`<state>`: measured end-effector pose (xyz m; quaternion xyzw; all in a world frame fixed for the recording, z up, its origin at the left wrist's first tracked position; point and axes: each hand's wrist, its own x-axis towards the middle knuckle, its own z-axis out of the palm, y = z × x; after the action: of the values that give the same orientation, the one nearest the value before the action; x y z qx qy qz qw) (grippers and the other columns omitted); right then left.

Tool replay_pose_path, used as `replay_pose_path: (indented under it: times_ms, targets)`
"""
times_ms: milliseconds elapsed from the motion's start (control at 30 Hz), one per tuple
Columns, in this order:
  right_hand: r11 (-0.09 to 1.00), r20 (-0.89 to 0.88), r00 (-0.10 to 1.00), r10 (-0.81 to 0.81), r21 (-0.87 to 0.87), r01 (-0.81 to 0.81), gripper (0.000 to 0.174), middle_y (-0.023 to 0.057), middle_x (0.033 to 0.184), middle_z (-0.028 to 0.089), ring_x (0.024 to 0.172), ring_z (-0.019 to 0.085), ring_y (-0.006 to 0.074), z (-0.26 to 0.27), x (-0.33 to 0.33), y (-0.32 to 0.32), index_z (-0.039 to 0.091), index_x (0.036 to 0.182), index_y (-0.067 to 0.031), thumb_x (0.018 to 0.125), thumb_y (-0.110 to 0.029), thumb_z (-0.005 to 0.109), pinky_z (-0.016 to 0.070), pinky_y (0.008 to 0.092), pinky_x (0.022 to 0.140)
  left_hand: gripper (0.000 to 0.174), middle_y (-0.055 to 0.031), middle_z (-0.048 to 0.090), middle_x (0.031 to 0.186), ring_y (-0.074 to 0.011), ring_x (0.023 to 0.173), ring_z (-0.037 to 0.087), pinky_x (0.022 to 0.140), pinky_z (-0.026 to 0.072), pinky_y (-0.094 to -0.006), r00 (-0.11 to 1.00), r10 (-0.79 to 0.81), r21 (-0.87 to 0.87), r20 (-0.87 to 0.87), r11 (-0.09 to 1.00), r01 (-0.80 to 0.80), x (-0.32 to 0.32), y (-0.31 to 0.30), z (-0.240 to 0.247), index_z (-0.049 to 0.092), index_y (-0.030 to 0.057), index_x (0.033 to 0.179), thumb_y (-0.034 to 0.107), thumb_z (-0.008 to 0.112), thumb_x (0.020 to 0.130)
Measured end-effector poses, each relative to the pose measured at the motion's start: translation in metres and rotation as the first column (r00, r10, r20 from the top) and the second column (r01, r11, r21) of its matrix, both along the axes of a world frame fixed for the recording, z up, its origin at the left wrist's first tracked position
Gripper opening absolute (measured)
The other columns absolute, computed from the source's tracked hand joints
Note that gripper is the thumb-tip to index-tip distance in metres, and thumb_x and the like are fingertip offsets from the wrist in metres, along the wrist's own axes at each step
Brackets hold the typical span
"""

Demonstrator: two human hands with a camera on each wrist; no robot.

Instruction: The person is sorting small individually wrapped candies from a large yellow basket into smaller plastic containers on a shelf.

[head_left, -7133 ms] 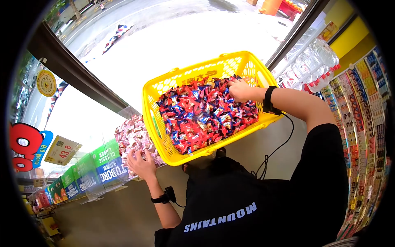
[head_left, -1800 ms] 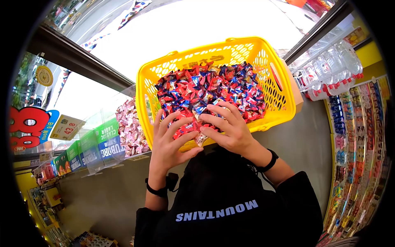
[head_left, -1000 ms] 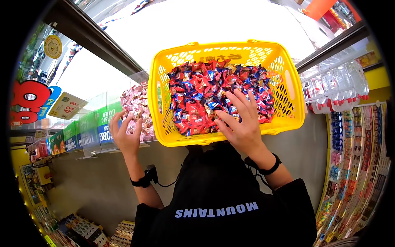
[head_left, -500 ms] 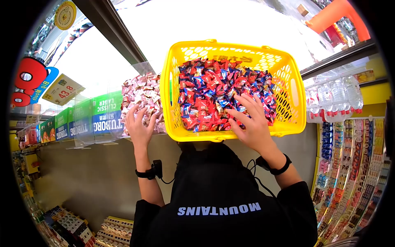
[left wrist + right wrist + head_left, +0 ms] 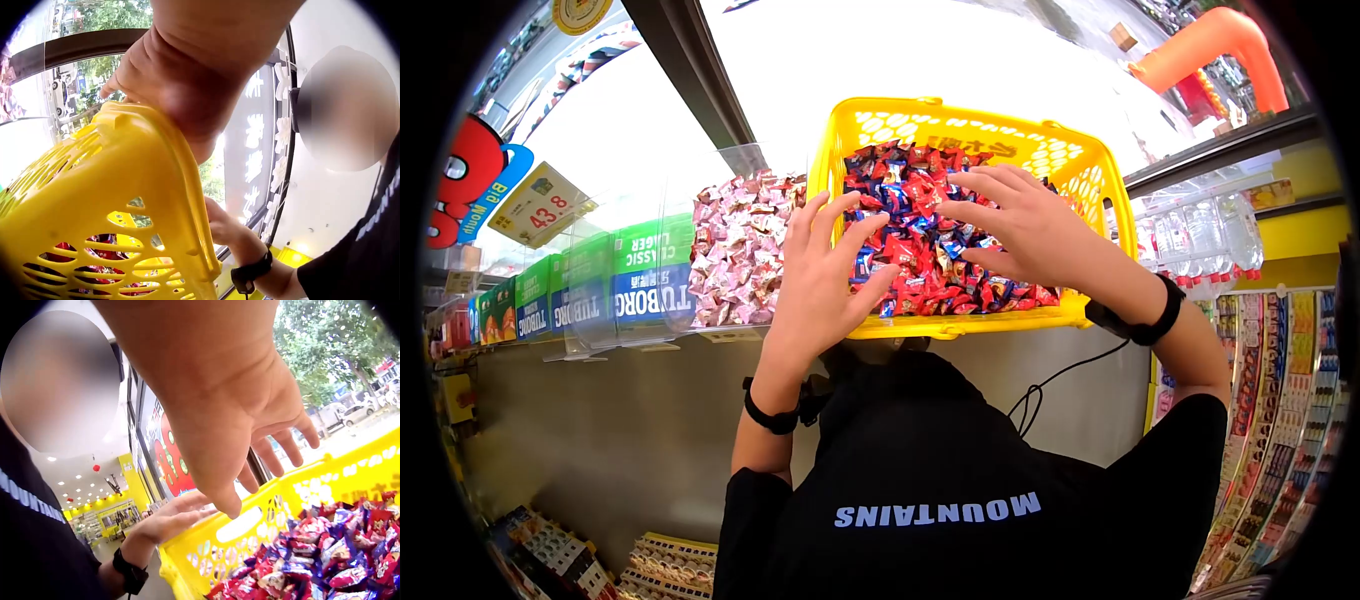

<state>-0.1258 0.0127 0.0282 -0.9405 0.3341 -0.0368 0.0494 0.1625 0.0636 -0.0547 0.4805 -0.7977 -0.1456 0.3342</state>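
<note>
A yellow plastic basket [image 5: 980,325] stands by the window, filled with twist-wrapped red and blue candies [image 5: 915,270]. My left hand [image 5: 815,275] is over the basket's left side, fingers spread and bent a little, nothing in them. In the left wrist view this hand [image 5: 169,81] is just above the basket's rim [image 5: 175,162]. Over the candies' right part, my right hand [image 5: 1035,230] is spread with fingers pointing left. The right wrist view shows its palm [image 5: 250,394] raised over the candies [image 5: 325,550], holding nothing. Pink-wrapped candies [image 5: 740,250] lie in a clear bin left of the basket.
Green and blue beer cartons [image 5: 645,265] line the ledge at left, behind clear panels and near a price sign [image 5: 545,205]. Water bottles [image 5: 1210,235] and shelves of packaged goods [image 5: 1275,400] stand at right. A black cable [image 5: 1060,375] hangs beside the right arm.
My left hand has moved right, from over the pink candies to over the basket's left side. My right hand has risen toward the back and turned left, its elbow swinging outward.
</note>
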Motion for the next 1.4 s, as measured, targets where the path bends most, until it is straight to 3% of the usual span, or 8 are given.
replay_pose_path:
  times_ms: [200, 333, 567, 667, 733, 800, 933, 1400]
  targets:
    - [0.989, -0.119, 0.984, 0.135, -0.043, -0.141, 0.067, 0.0143, 0.16, 0.052, 0.147, 0.049, 0.0381, -0.042, 0.021, -0.038, 0.063, 0.147, -0.0193, 0.084, -0.032, 0.086, 0.0371, 0.055, 0.125, 0.057, -0.0165, 0.047, 0.161, -0.0434, 0.155, 0.034, 0.129, 0.0235, -0.0637, 0.991, 0.046, 0.008, 0.122, 0.999, -0.047, -0.012, -0.006, -0.01, 0.064, 0.0176, 0.145, 0.03, 0.081, 0.093]
    - [0.95, -0.195, 0.929, 0.313, 0.082, -0.303, 0.074, 0.0122, 0.169, 0.044, 0.154, 0.042, 0.0385, -0.065, 0.023, -0.044, 0.063, 0.147, -0.0209, 0.081, -0.043, 0.087, 0.0278, 0.0589, 0.131, 0.057, -0.0167, 0.047, 0.159, -0.0426, 0.155, 0.034, 0.128, 0.0203, -0.0683, 0.988, 0.041, 0.003, 0.149, 0.999, -0.042, -0.011, -0.005, -0.01, 0.064, 0.0165, 0.145, 0.03, 0.08, 0.092]
    - [0.794, -0.046, 0.802, 0.596, 0.182, -0.58, 0.067, 0.008, 0.156, 0.054, 0.154, 0.041, 0.0359, -0.108, 0.035, -0.018, 0.059, 0.151, -0.0423, 0.088, -0.039, 0.081, 0.0261, 0.0745, 0.125, 0.057, -0.0168, 0.047, 0.16, -0.0432, 0.155, 0.035, 0.128, 0.0215, -0.0674, 0.985, 0.039, 0.016, 0.169, 0.999, -0.042, -0.013, -0.008, -0.01, 0.064, 0.0165, 0.144, 0.029, 0.08, 0.091]
    - [0.785, -0.06, 0.802, 0.595, 0.26, -0.563, 0.062, 0.007, 0.151, 0.056, 0.152, 0.043, 0.0361, -0.111, 0.037, -0.022, 0.059, 0.151, -0.045, 0.092, -0.032, 0.076, 0.0293, 0.0753, 0.123, 0.057, -0.0163, 0.045, 0.162, -0.0435, 0.157, 0.033, 0.129, 0.0202, -0.066, 0.982, 0.032, 0.046, 0.188, 0.998, -0.041, -0.013, -0.007, -0.006, 0.065, 0.0177, 0.145, 0.028, 0.081, 0.091]
    - [0.82, -0.221, 0.79, 0.572, 0.142, -0.554, 0.056, 0.0059, 0.158, 0.053, 0.155, 0.041, 0.0341, -0.118, 0.028, -0.029, 0.063, 0.147, -0.0457, 0.095, -0.026, 0.07, 0.0336, 0.0758, 0.119, 0.056, -0.0162, 0.045, 0.162, -0.0435, 0.158, 0.032, 0.129, 0.0193, -0.066, 0.979, 0.036, 0.052, 0.199, 0.998, -0.047, -0.012, -0.006, -0.006, 0.065, 0.0184, 0.145, 0.028, 0.081, 0.091]
    - [0.849, -0.26, 0.809, 0.528, 0.115, -0.516, 0.061, 0.0034, 0.164, 0.049, 0.159, 0.037, 0.0336, -0.121, 0.019, -0.035, 0.066, 0.144, -0.043, 0.086, -0.037, 0.081, 0.0382, 0.0735, 0.115, 0.056, -0.0161, 0.045, 0.162, -0.0435, 0.158, 0.032, 0.129, 0.0186, -0.0661, 0.98, 0.029, 0.058, 0.196, 0.997, -0.042, -0.011, -0.006, -0.006, 0.066, 0.0189, 0.144, 0.029, 0.08, 0.092]
    - [0.938, -0.308, 0.886, 0.347, 0.113, -0.328, 0.043, 0.0026, 0.165, 0.049, 0.156, 0.04, 0.0314, -0.115, -0.002, -0.052, 0.076, 0.129, -0.0355, 0.087, -0.04, 0.08, 0.0414, 0.0721, 0.114, 0.054, -0.016, 0.045, 0.163, -0.0434, 0.158, 0.032, 0.129, 0.0181, -0.0661, 0.981, 0.02, 0.061, 0.191, 0.998, -0.032, -0.011, -0.006, -0.005, 0.066, 0.0193, 0.144, 0.03, 0.08, 0.092]
    - [0.961, -0.319, 0.908, 0.272, 0.052, -0.27, 0.054, 0.0029, 0.17, 0.042, 0.157, 0.036, 0.0336, -0.122, -0.03, -0.064, 0.067, 0.142, -0.0401, 0.09, -0.041, 0.081, 0.0429, 0.0716, 0.114, 0.041, -0.0165, 0.047, 0.16, -0.0415, 0.157, 0.034, 0.13, 0.0162, -0.0641, 0.978, 0.016, 0.059, 0.208, 0.998, -0.029, -0.012, -0.006, -0.003, 0.068, 0.0176, 0.141, 0.024, 0.069, 0.101]
